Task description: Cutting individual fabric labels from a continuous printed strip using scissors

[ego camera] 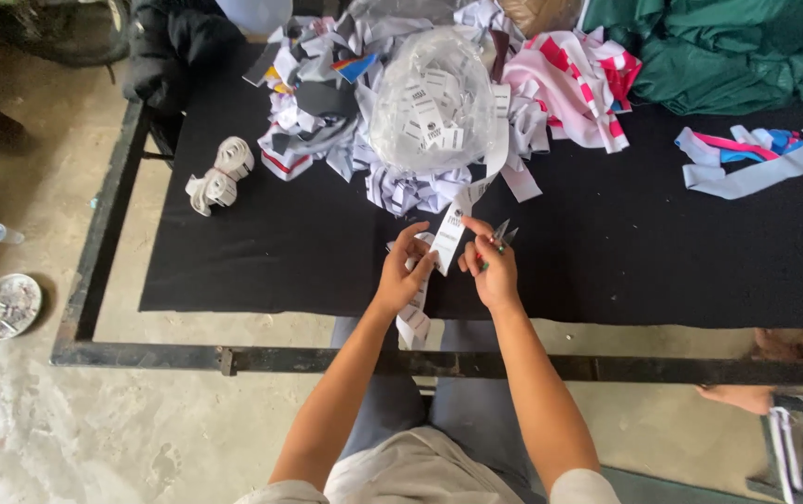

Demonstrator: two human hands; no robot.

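left hand (404, 275) fingers pinch the white label strip (448, 238), running lengthwise up-right; right hand (493, 271) grips small snips (501, 234)

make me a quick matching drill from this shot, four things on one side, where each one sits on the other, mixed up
Things:
1. small snips
2. label strip
3. clear bag of tags
4. green fabric

Places:
a. far right corner of the black table
b. in the right hand
c. on top of the scrap pile
d. pinched by the left hand

Pairs: 1-b, 2-d, 3-c, 4-a
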